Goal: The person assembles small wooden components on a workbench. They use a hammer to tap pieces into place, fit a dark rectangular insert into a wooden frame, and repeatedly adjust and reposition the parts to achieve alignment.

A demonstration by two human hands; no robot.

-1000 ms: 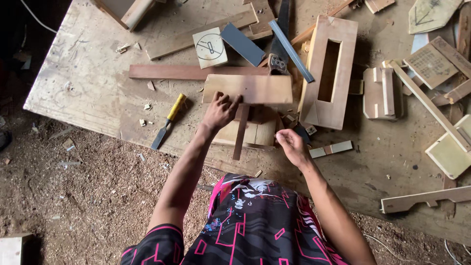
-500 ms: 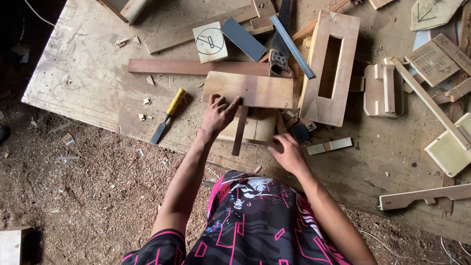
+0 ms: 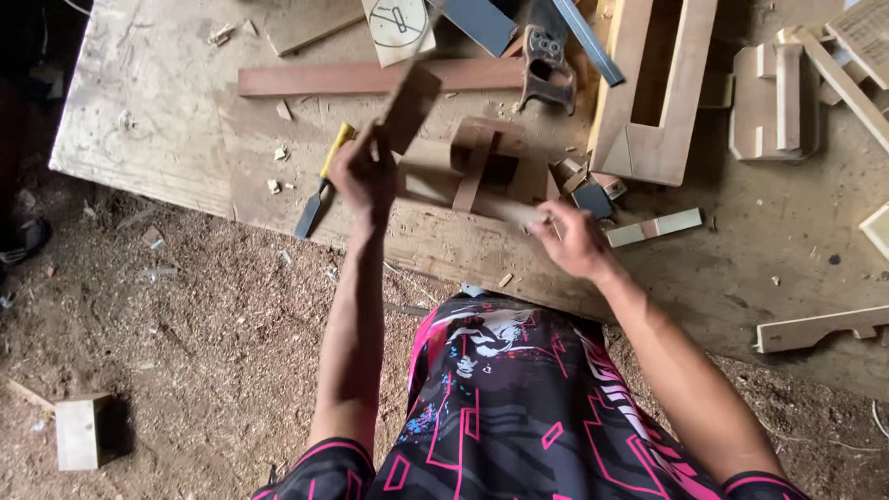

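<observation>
Left hand point(image 3: 363, 176) raised over the worn plywood worktable point(image 3: 167, 102), fingers closed on a flat brown wooden board point(image 3: 407, 104), tilted up; right hand point(image 3: 567, 239) to the right, fingers wrapped round a pale wooden stick point(image 3: 505, 209) beside the small open wooden box frame point(image 3: 482, 162); yellow-handled chisel point(image 3: 321, 181) just left; long reddish wooden plank point(image 3: 370, 78) farther off.

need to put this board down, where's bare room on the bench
Bare wood lies at the bench's far left corner, left of the yellow-handled chisel and the long reddish strip. Another free patch is at the near right, between the short two-tone strip and the notched pale batten. It is crowded round both hands and the open wooden frame.
</observation>
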